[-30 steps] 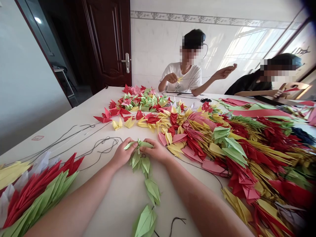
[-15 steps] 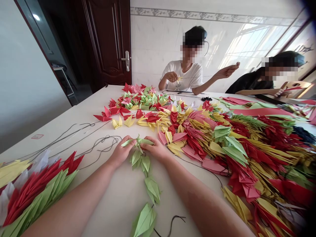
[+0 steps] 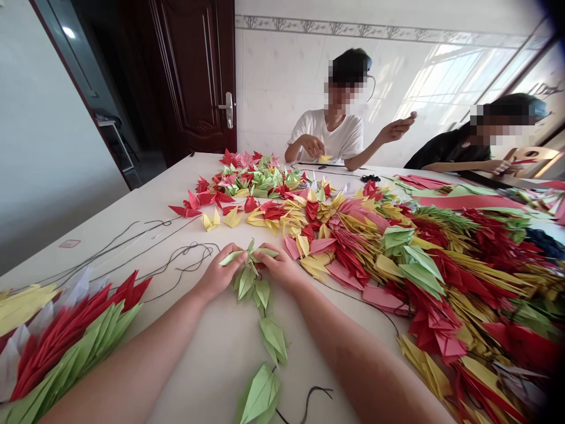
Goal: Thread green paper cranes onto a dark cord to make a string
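Between my hands is a light green folded paper crane (image 3: 250, 259), its two wings spread out sideways. My left hand (image 3: 219, 275) pinches the left wing with thumb and fingers. On the other side my right hand (image 3: 281, 268) pinches the right wing the same way. Below the crane, a string of green paper cranes (image 3: 272, 338) trails toward me over the white table (image 3: 200, 359). A dark cord end (image 3: 311, 393) curls out beside the lowest one. My fingertips partly hide the wing edges.
Stacked red cranes (image 3: 75, 333) and green ones lie at the left, with loose dark cords (image 3: 176, 259) behind. Strung cranes (image 3: 353, 235) in several colours heap up at the right. Across the table sit a person in a white shirt (image 3: 342, 132) and another in black (image 3: 445, 147).
My hands stay nearly still on the green paper crane. Across the table, the white-shirted person's hand with a yellow crane has come down to the table, and their other hand has shifted left.
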`<state>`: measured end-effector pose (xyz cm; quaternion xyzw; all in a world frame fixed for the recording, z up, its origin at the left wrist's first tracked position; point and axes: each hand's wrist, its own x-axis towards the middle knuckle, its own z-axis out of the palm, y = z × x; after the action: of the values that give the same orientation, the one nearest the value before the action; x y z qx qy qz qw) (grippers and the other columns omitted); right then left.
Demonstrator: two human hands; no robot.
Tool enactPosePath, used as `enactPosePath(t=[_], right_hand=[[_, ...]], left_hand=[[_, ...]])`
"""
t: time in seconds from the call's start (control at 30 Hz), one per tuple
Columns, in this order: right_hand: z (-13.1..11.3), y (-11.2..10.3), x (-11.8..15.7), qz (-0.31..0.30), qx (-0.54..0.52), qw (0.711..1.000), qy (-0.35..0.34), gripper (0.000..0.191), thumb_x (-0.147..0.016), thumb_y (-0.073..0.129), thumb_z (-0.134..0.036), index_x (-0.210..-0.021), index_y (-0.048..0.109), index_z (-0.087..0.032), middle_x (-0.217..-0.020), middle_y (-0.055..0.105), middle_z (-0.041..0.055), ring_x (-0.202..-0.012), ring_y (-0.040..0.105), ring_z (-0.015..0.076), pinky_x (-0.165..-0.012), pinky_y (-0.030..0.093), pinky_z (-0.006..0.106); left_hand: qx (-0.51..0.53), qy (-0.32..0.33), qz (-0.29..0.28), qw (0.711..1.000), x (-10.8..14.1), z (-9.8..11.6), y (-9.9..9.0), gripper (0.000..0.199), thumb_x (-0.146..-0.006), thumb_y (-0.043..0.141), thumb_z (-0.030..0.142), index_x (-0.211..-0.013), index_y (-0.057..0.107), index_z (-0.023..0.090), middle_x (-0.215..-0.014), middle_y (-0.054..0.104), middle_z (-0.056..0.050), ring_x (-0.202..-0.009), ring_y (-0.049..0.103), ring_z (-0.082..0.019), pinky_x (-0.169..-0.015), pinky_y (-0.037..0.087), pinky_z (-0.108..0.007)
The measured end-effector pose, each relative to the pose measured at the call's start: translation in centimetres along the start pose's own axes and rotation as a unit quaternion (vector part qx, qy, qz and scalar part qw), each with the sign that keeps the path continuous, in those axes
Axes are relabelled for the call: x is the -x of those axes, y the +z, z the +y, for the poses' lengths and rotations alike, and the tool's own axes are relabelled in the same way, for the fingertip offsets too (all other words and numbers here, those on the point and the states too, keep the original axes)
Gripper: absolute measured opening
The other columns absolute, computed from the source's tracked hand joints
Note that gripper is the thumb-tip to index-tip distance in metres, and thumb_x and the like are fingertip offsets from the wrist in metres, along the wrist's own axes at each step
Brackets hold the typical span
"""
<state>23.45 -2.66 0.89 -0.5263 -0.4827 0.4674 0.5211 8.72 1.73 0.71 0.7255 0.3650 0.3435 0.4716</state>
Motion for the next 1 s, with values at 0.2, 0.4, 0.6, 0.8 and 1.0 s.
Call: enactPosePath(t=[0.2, 0.4, 0.6, 0.8, 1.0], right_hand=[[0.5, 0.2, -0.2, 0.013, 0.08, 0.996, -0.034, 0.026, -0.073, 0.047, -0.044, -0.067, 0.043, -0.019, -0.056, 0.044, -0.0047, -0.052, 0.043, 0.0084, -0.051, 0.035, 0.021], [0.4, -0.1, 0.9, 0.024, 0.395, 0.902, -0.171, 0.038, -0.068, 0.052, -0.054, -0.059, 0.042, -0.018, -0.056, 0.043, -0.0032, -0.053, 0.038, 0.0087, -0.052, 0.029, 0.022], [0.1, 0.8, 1.4, -0.099, 0.535, 0.806, -0.234, 0.038, -0.067, 0.058, -0.047, -0.092, 0.052, -0.019, -0.077, 0.059, 0.0028, -0.07, 0.052, 0.0139, -0.063, 0.033, 0.024], [0.4, 0.7, 0.9, -0.094, 0.566, 0.79, -0.216, 0.026, -0.077, 0.047, -0.027, -0.101, 0.054, -0.02, -0.082, 0.061, 0.0043, -0.078, 0.054, 0.0152, -0.067, 0.035, 0.025], [0.4, 0.9, 0.7, -0.094, 0.595, 0.771, -0.206, 0.022, -0.077, 0.046, -0.021, -0.096, 0.057, -0.02, -0.086, 0.062, 0.0051, -0.08, 0.054, 0.0161, -0.069, 0.036, 0.026]], left_hand=[[0.001, 0.002, 0.04, 0.999, -0.4, -0.7, 0.2, 0.026, -0.076, 0.047, 0.046, -0.07, 0.048, 0.021, -0.063, 0.05, 0.005, -0.061, 0.048, -0.012, -0.059, 0.039, -0.021], [0.015, -0.05, 0.158, 0.986, -1.2, -2.3, 0.4, 0.03, -0.072, 0.049, 0.049, -0.064, 0.042, 0.021, -0.052, 0.049, 0.006, -0.049, 0.047, -0.011, -0.048, 0.037, -0.02], [0.028, -0.053, 0.154, 0.986, -1.4, -2.8, 0.4, 0.031, -0.071, 0.049, 0.049, -0.063, 0.04, 0.021, -0.05, 0.049, 0.005, -0.044, 0.044, -0.01, -0.044, 0.037, -0.02], [0.024, -0.051, 0.157, 0.986, -1.5, -2.6, 0.5, 0.03, -0.071, 0.049, 0.048, -0.061, 0.04, 0.021, -0.048, 0.047, 0.006, -0.043, 0.044, -0.011, -0.043, 0.035, -0.02], [0.013, -0.049, 0.163, 0.985, -1.4, -2.4, 0.5, 0.029, -0.069, 0.05, 0.046, -0.059, 0.041, 0.021, -0.047, 0.049, 0.006, -0.044, 0.045, -0.011, -0.044, 0.034, -0.021]])
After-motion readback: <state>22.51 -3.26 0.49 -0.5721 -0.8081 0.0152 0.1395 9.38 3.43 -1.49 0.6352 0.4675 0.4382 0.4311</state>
